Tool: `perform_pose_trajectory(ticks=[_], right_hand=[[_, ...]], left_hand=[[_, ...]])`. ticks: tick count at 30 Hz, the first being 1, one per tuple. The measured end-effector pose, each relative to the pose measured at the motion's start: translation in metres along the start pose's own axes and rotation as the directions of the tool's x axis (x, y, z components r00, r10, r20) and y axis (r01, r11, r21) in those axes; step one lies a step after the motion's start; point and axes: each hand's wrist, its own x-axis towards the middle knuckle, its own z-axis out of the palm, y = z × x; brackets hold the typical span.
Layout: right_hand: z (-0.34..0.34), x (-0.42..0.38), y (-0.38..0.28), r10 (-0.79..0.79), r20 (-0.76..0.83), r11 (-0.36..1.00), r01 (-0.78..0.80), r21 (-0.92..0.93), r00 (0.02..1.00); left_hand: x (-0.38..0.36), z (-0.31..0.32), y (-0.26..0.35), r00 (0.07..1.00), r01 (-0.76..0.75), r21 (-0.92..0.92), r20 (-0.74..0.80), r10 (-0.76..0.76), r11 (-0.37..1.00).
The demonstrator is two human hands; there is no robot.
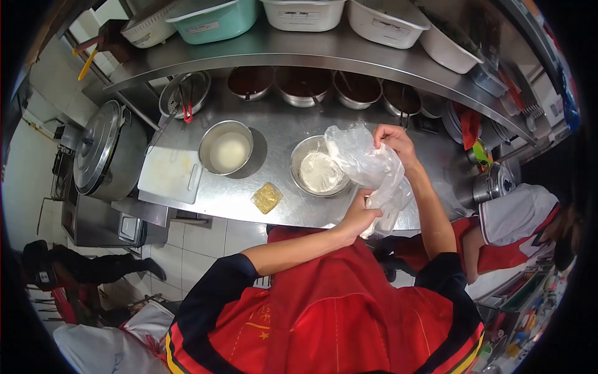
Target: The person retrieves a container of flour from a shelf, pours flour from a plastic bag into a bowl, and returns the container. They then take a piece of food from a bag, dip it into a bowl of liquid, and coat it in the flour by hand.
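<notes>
The left hand [360, 218] is closed around the lower part of a crumpled, translucent plastic bag [367, 156], and the right hand [397, 144] pinches its upper side, the 2 hands holding it over the right rim of a round, silver metal bowl [301, 153] containing white powder [321, 173]. A small, squarish yellow item [266, 198] lies left of the bowl on the silver metal counter [280, 128].

Around one bowl of white powder [297, 161]: at least one plastic bag [361, 146] to its right; one pot [207, 142], one yellow packet [266, 197] and one cutting board [165, 171] to its left; four dark-filled bowls [303, 100] behind; five tubs [305, 20] above.
</notes>
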Motion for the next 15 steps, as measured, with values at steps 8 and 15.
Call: perform_pose_trajectory(ticks=[8,15], right_hand=[[-0.004,-0.076,-0.008,-0.14,-0.394,0.986,0.163,0.024,0.908],[-0.003,-0.139,0.063,-0.204,-0.714,0.949,0.316,0.025,0.669]], left_hand=[[0.032,-0.002,-0.018,0.988,-0.155,0.458,0.097,0.123,0.875],[0.056,0.0,-0.044,0.986,-0.162,0.499,0.059,0.154,0.851]])
